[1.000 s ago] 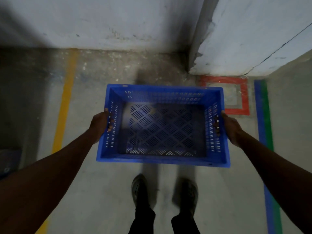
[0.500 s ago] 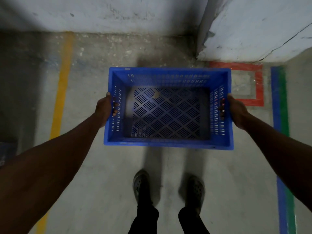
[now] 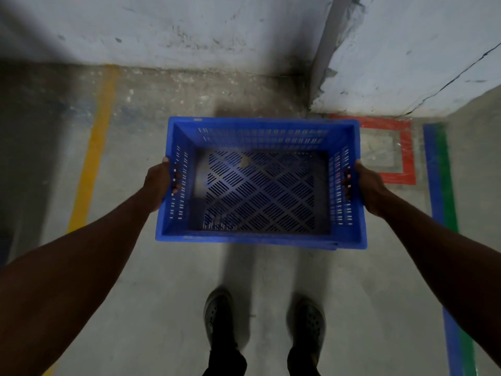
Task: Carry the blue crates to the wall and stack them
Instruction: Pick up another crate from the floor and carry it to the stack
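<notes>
An empty blue crate [image 3: 260, 131] with slotted walls and a perforated floor is held level in front of me, above the concrete floor. My left hand [image 3: 160, 183] grips its left side, fingers through the handle slot. On the opposite side, my right hand [image 3: 366, 185] holds the right handle the same way. The white wall [image 3: 189, 31] rises just beyond the crate's far edge. No other crate is in view.
A wall corner [image 3: 322, 63] juts out at the upper right. A red tape square [image 3: 406, 150] marks the floor by it, with a blue-green stripe [image 3: 439, 185] to its right and a yellow stripe [image 3: 92, 164] at left. My two shoes [image 3: 219, 318] stand below the crate.
The crate has moved away from my body toward the wall, still level, with both arms stretched further out. Both hands keep the same grip.
</notes>
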